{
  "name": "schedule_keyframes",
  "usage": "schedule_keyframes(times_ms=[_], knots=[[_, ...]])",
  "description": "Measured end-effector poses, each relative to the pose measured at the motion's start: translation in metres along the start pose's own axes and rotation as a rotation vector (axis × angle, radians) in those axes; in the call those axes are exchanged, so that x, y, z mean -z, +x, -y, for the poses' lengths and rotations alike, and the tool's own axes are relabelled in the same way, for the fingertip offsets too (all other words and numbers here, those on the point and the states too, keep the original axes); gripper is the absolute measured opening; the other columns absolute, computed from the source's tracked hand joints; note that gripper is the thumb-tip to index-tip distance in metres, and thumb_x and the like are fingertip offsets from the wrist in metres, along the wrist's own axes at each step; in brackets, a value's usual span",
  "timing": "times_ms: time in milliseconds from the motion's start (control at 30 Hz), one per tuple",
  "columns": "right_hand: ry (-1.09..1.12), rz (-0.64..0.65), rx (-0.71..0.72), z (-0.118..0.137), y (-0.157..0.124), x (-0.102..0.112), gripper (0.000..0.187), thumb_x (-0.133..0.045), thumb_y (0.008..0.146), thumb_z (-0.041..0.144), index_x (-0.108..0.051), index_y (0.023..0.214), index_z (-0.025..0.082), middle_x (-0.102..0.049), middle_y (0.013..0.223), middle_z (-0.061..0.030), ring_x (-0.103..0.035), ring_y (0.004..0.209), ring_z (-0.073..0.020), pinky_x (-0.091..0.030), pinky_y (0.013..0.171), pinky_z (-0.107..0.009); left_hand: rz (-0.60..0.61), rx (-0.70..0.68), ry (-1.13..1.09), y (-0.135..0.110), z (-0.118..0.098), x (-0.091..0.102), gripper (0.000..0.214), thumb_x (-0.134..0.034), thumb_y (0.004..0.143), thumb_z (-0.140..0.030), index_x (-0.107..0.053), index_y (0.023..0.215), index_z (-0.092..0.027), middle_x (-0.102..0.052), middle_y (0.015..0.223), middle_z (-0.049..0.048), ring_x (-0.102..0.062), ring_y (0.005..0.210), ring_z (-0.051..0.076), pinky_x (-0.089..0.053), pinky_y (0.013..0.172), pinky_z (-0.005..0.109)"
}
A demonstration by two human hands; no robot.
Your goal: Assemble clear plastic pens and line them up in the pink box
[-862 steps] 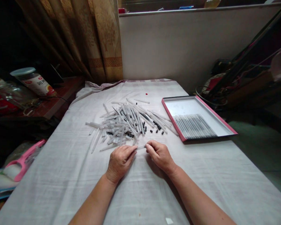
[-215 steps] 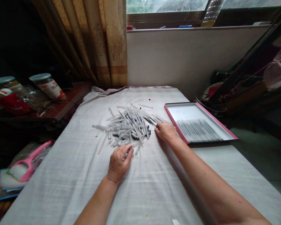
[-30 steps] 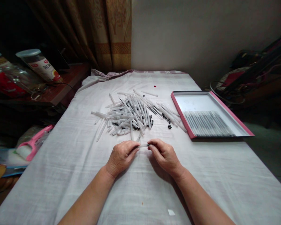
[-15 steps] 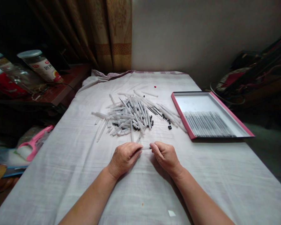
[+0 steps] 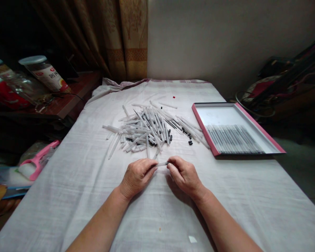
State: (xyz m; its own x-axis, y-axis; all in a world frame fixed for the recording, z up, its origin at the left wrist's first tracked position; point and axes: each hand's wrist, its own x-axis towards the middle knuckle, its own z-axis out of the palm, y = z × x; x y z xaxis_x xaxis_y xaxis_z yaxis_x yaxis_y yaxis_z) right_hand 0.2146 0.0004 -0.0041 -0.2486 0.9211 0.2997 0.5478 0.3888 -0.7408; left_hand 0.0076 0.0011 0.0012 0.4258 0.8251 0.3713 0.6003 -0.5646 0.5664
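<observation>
Pen tube [image 5: 162,164]: one, near side of the pile [image 5: 144,131]; long axis left-to-right, dark end pointing right.
Left hand [image 5: 139,176]: closed on its left end.
Right hand [image 5: 185,176]: pinching its dark end.
Pile: too tangled to count.
Box [image 5: 217,114]: one, holding one row.

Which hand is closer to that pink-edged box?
The right hand; the pink-edged box lies ahead and to its right. The left hand sits farther from it, to the right hand's left.
</observation>
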Motion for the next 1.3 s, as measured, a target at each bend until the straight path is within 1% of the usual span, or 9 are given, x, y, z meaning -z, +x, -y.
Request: schedule_keyframes(times_ms=[267, 433, 667, 800, 967, 1033, 1167, 1233, 1300], knots=[[-0.076, 0.041, -0.010, 0.004, 0.003, 0.000, 0.032, -0.038, 0.094, 0.030, -0.046, 0.064, 0.023, -0.049, 0.056, 0.0022, -0.047, 0.051, -0.0119, -0.034, 0.055, -0.024, -0.020, -0.041, -0.027, -0.001, -0.001, -0.001, 0.015, -0.056, 0.093, -0.022, -0.066, 0.103, -0.019, -0.074, 0.090, 0.0051, -0.070, 0.081, 0.017, -0.055, 0.075, 0.028], [-0.011, 0.048, -0.036, 0.001, 0.003, -0.001, 0.042, -0.037, 0.096, 0.035, -0.035, 0.055, 0.023, -0.037, 0.048, 0.0049, -0.038, 0.044, -0.0096, -0.028, 0.049, -0.024, -0.069, -0.091, -0.027, 0.001, -0.002, -0.001, 0.015, -0.057, 0.092, -0.019, -0.067, 0.103, -0.020, -0.075, 0.090, 0.0053, -0.069, 0.082, 0.017, -0.055, 0.075, 0.028], [0.021, 0.092, -0.053, 0.002, 0.004, 0.003, 0.034, -0.035, 0.097, 0.036, -0.050, 0.069, 0.022, -0.055, 0.059, 0.0016, -0.053, 0.054, -0.0119, -0.038, 0.056, -0.023, -0.065, -0.054, -0.024, 0.002, -0.002, -0.001, 0.014, -0.057, 0.092, -0.021, -0.066, 0.102, -0.019, -0.075, 0.089, 0.0054, -0.069, 0.081, 0.017, -0.055, 0.075, 0.029], [-0.056, 0.051, -0.042, 0.003, 0.005, 0.000, 0.038, -0.036, 0.096, 0.036, -0.045, 0.061, 0.023, -0.050, 0.053, 0.0019, -0.048, 0.049, -0.0118, -0.035, 0.053, -0.024, -0.071, -0.075, -0.019, 0.002, -0.003, -0.003, 0.015, -0.056, 0.093, -0.021, -0.067, 0.103, -0.019, -0.075, 0.089, 0.0053, -0.069, 0.080, 0.017, -0.055, 0.074, 0.029], [-0.021, 0.010, -0.084, 0.003, 0.005, -0.003, 0.041, -0.036, 0.096, 0.037, -0.046, 0.060, 0.023, -0.051, 0.051, 0.0019, -0.050, 0.047, -0.0117, -0.036, 0.052, -0.023, -0.085, -0.081, 0.057, 0.005, -0.006, -0.001, 0.017, -0.055, 0.093, -0.022, -0.067, 0.105, -0.021, -0.074, 0.089, 0.0059, -0.067, 0.082, 0.018, -0.054, 0.077, 0.031], [-0.003, -0.019, -0.109, 0.001, 0.006, -0.001, 0.041, -0.037, 0.096, 0.039, -0.049, 0.060, 0.023, -0.053, 0.052, 0.0014, -0.052, 0.049, -0.0122, -0.037, 0.053, -0.024, -0.131, -0.048, 0.116, 0.007, -0.005, 0.003, 0.021, -0.059, 0.091, -0.026, -0.065, 0.111, -0.021, -0.072, 0.099, 0.0078, -0.065, 0.093, 0.022, -0.052, 0.086, 0.037], [0.079, -0.218, -0.231, -0.006, 0.009, 0.005, 0.045, -0.037, 0.097, 0.045, -0.054, 0.062, 0.022, -0.059, 0.057, -0.0010, -0.055, 0.052, -0.0136, -0.042, 0.056, -0.024, -0.391, 0.119, 0.152, 0.008, 0.002, 0.010, 0.033, -0.063, 0.087, -0.032, -0.059, 0.118, -0.020, -0.065, 0.115, 0.0116, -0.058, 0.112, 0.027, -0.044, 0.101, 0.046], [0.154, -0.271, -0.284, -0.008, 0.010, 0.004, 0.045, -0.037, 0.096, 0.047, -0.057, 0.065, 0.021, -0.061, 0.059, -0.0013, -0.054, 0.050, -0.0134, -0.043, 0.053, -0.024, -0.425, 0.234, 0.008, 0.007, 0.005, 0.009, 0.026, -0.061, 0.088, -0.033, -0.063, 0.109, -0.019, -0.068, 0.106, 0.0101, -0.063, 0.103, 0.024, -0.049, 0.093, 0.040], [0.208, -0.246, -0.273, -0.005, 0.009, 0.001, 0.041, -0.040, 0.096, 0.045, -0.058, 0.069, 0.021, -0.063, 0.061, -0.0012, -0.054, 0.048, -0.0129, -0.043, 0.052, -0.024, -0.340, 0.373, -0.238, 0.007, 0.005, 0.005, 0.026, -0.058, 0.090, -0.039, -0.065, 0.103, -0.018, -0.070, 0.098, 0.0084, -0.066, 0.087, 0.019, -0.054, 0.076, 0.031]])
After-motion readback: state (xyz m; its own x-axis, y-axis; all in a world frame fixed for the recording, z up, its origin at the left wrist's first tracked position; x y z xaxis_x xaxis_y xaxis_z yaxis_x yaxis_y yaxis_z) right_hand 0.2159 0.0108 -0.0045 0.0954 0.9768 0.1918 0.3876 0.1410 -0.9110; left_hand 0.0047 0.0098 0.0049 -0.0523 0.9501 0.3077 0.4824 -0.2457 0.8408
